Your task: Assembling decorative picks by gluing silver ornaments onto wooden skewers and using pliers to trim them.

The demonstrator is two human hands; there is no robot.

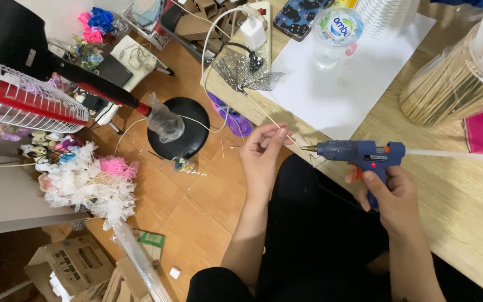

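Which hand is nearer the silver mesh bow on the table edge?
Left. The left hand pinches the bow's thin stick just below the silver mesh bow; the right hand grips the glue gun, farther off.

Brown cardboard boxes on floor, bottom left.

Wood table w/ white sheet, water bottle, stick jar

Left hand raised, fingertips pinched together; right hand fisted in a grip, forearm angled upward.
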